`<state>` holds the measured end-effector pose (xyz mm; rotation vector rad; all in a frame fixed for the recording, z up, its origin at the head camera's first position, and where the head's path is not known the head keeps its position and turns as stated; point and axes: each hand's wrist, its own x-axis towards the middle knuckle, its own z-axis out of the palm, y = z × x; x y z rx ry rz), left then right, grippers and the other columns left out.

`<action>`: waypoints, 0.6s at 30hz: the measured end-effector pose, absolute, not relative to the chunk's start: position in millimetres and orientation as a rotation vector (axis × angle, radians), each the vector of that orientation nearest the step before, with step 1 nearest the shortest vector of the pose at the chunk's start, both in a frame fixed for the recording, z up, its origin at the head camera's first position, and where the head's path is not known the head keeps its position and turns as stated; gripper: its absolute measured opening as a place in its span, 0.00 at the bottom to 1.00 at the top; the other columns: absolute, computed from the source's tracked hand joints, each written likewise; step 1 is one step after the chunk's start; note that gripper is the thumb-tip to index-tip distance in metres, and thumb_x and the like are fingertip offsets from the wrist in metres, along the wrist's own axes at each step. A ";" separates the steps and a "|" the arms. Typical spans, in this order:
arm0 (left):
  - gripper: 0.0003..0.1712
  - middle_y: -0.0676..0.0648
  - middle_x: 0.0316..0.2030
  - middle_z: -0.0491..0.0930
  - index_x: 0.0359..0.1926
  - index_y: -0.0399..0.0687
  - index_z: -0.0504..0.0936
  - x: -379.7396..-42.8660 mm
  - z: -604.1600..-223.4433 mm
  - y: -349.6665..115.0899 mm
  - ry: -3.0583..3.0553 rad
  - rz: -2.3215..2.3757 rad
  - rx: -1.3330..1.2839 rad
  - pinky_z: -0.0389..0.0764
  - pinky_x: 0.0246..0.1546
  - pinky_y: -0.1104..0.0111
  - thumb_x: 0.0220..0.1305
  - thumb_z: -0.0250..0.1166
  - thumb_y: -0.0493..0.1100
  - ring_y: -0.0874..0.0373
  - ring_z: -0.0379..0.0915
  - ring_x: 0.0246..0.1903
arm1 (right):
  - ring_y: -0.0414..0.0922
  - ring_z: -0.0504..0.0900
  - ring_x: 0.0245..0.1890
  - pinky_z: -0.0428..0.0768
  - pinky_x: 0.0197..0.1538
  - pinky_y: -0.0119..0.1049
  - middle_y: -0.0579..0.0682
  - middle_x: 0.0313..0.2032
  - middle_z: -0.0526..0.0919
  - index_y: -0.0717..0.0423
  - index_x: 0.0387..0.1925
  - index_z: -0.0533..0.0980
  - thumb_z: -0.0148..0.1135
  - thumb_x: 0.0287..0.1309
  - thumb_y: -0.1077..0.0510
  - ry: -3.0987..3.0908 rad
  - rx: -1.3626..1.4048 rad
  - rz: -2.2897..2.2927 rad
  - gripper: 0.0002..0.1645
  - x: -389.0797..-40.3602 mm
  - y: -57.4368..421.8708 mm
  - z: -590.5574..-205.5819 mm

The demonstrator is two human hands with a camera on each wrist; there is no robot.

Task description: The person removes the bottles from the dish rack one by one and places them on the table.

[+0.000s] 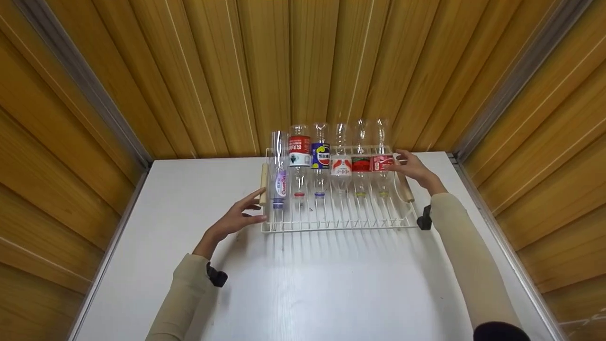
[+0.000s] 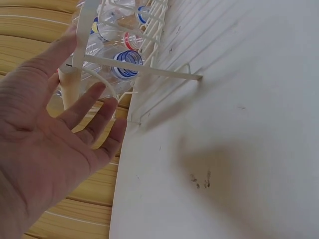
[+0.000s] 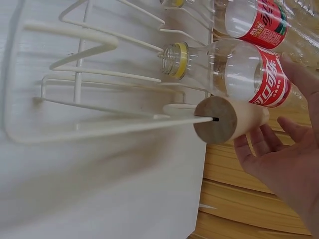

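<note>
A white wire rack with a wooden handle on each side holds several clear plastic bottles, lying in a row with their necks toward me. My left hand is at the left wooden handle; its thumb meets the rack's end in the left wrist view, and its fingers spread loosely beside it. My right hand is at the right wooden handle. Its thumb lies against the red-labelled cola bottle, while its other fingers are beside the handle, partly hidden by it. Neither hand visibly closes around a handle.
The rack sits on a white tabletop against a wood-patterned back wall. Similar panels with grey metal edges stand on both sides. At the row's left end lies a bottle with a purple-and-white label.
</note>
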<state>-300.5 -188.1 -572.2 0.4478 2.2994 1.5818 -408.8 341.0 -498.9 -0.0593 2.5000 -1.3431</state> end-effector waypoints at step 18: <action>0.49 0.40 0.78 0.57 0.80 0.65 0.55 -303.3 -579.1 -192.2 2.283 1.620 0.489 0.65 0.70 0.37 0.66 0.71 0.42 0.34 0.62 0.72 | 0.65 0.52 0.77 0.50 0.80 0.59 0.73 0.76 0.51 0.69 0.78 0.45 0.68 0.63 0.53 2.502 -0.024 -1.300 0.56 -424.5 331.3 -513.4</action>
